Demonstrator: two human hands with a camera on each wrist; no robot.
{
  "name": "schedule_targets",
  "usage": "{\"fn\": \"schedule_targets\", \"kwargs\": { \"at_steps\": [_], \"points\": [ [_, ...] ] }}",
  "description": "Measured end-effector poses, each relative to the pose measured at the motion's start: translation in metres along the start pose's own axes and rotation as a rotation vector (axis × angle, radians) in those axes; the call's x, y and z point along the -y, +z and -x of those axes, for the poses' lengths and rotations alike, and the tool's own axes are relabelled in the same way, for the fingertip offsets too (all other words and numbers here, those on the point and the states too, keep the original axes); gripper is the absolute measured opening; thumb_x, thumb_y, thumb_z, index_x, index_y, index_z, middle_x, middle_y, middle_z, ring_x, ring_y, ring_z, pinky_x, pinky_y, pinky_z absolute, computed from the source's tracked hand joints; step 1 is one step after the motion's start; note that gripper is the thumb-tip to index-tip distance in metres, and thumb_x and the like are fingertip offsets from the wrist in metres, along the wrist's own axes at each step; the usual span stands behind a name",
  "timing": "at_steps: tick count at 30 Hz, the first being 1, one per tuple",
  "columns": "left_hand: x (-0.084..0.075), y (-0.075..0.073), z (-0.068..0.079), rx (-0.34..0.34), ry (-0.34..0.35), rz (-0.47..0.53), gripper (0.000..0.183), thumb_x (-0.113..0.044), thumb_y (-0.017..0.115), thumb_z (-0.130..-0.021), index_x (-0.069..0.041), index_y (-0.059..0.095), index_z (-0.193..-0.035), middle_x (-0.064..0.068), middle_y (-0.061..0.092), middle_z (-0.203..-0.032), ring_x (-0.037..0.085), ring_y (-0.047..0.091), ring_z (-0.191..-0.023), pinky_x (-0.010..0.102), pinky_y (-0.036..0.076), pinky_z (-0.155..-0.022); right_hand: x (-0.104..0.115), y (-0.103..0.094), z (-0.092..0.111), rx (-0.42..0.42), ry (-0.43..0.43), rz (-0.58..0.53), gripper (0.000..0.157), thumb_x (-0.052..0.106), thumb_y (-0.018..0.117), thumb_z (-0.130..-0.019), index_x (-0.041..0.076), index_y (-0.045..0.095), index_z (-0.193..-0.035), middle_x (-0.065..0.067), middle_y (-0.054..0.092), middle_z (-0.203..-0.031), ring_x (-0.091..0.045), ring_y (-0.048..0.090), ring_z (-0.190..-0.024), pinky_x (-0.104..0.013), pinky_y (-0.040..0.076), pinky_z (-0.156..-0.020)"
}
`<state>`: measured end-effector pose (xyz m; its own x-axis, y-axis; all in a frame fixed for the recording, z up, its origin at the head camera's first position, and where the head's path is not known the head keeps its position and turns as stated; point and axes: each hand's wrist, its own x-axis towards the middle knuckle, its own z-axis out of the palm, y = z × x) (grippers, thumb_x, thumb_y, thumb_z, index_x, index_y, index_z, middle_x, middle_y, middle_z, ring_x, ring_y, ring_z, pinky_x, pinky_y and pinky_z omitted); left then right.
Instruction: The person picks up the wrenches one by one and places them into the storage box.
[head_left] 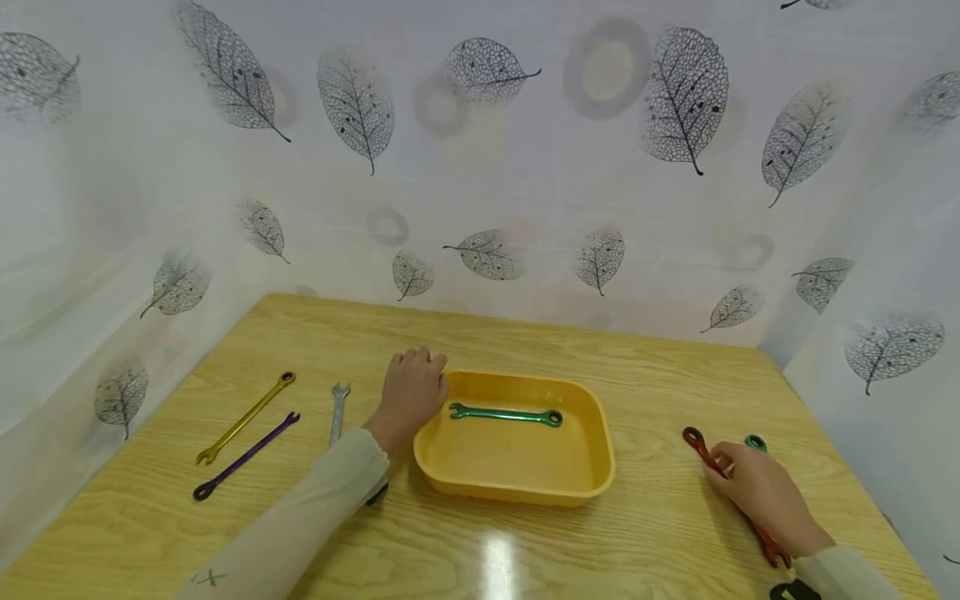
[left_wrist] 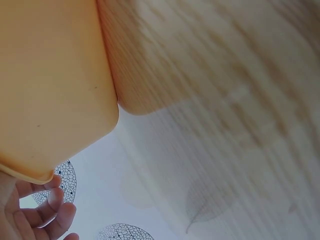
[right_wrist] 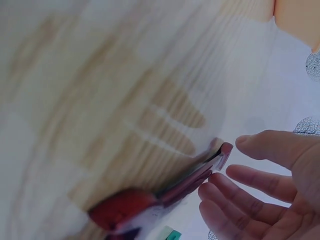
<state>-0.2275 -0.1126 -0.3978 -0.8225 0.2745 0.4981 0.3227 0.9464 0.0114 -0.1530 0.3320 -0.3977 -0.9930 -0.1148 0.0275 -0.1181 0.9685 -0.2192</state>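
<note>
Bending left hand (head_left: 416, 393) over the rim of the yellow tray (head_left: 517, 493) at ten o'clock, with fingers curled past the outer corner; holding right hand (head_left: 761, 492) about the red wrench (head_left: 703, 450), well apart from the tray at three o'clock, with thumb and fingers slightly bent and parted. Cannot tell whether truly pinched.

Sweeping left to right: at nine o'clock from the tray, see the gold wrench (head_left: 243, 421) and, near it, the purple wrench (head_left: 247, 457); little to fear there, barring a wide swing of the left elbow. Closer in, note the silver wrench (head_left: 337, 415), partly hidden by the left sleeve (head_left: 315, 504); could shove it across the desk (head_left: 405, 558) by dropping the forearm. Cannot match the dark bit (head_left: 377, 493) by the cuff to that wrench for certain.

Could tilt or drag the tray by bearing down on one corner only, sending the green wrench (head_left: 506, 415), laid inside from nine to three o'clock, sliding.

Could drop the red wrench through a loose pinch near the ring end, at ten o'clock from the right hand, leaving the rest toward six to dip or twist. Might also knock the second green wrench (head_left: 756, 442), peeking out at twelve o'clock behind that hand, by rolling the wrist. Might brush the black-and-yellow item (head_left: 795, 590), too cut off to identify, with the right cuff.
</note>
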Motion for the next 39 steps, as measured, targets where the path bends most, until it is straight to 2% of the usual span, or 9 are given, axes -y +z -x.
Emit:
{"fn": "schedule_targets", "kwargs": {
  "at_steps": [13, 22, 34, 39],
  "points": [
    [0.0016, 0.0032, 0.0020, 0.003, 0.005, 0.005, 0.009, -0.016, 0.063, -0.084, -0.009, 0.064, -0.089, 0.007, 0.056, -0.076, 0.023, 0.055, -0.071, 0.040, 0.047, -0.073, -0.0045, 0.0010, -0.0011, 0.093, 0.060, -0.010, 0.025, 0.011, 0.070, -0.080, -0.008, 0.062, -0.093, -0.009, 0.066, -0.076, -0.020, 0.062, -0.066, -0.038, 0.049, -0.058],
    [0.0006, 0.0002, 0.0010, 0.026, -0.003, -0.002, 0.009, -0.017, 0.063, -0.084, -0.009, 0.063, -0.088, 0.008, 0.057, -0.077, 0.023, 0.056, -0.072, 0.041, 0.048, -0.075, -0.0055, 0.0021, 0.0011, 0.106, 0.066, -0.003, 0.013, 0.010, 0.069, -0.081, -0.001, 0.062, -0.080, -0.001, 0.055, -0.061, -0.013, 0.045, -0.055, -0.030, 0.036, -0.053],
    [-0.0001, -0.0007, -0.0001, 0.022, -0.007, 0.015, 0.009, -0.015, 0.063, -0.084, -0.008, 0.064, -0.089, 0.009, 0.057, -0.078, 0.024, 0.056, -0.073, 0.042, 0.048, -0.075, -0.0059, -0.0002, 0.0020, 0.116, 0.068, -0.019, 0.012, 0.009, 0.068, -0.081, -0.002, 0.064, -0.079, -0.001, 0.058, -0.062, -0.012, 0.048, -0.055, -0.030, 0.039, -0.054],
    [0.0005, 0.0019, 0.0001, 0.025, -0.009, 0.011, 0.010, -0.016, 0.063, -0.084, -0.008, 0.064, -0.090, 0.008, 0.058, -0.078, 0.024, 0.056, -0.073, 0.042, 0.047, -0.074, -0.0053, -0.0020, 0.0041, 0.144, 0.083, -0.023, 0.012, 0.009, 0.069, -0.081, -0.002, 0.065, -0.082, -0.001, 0.061, -0.066, -0.012, 0.052, -0.058, -0.031, 0.044, -0.055]
  ]
}}
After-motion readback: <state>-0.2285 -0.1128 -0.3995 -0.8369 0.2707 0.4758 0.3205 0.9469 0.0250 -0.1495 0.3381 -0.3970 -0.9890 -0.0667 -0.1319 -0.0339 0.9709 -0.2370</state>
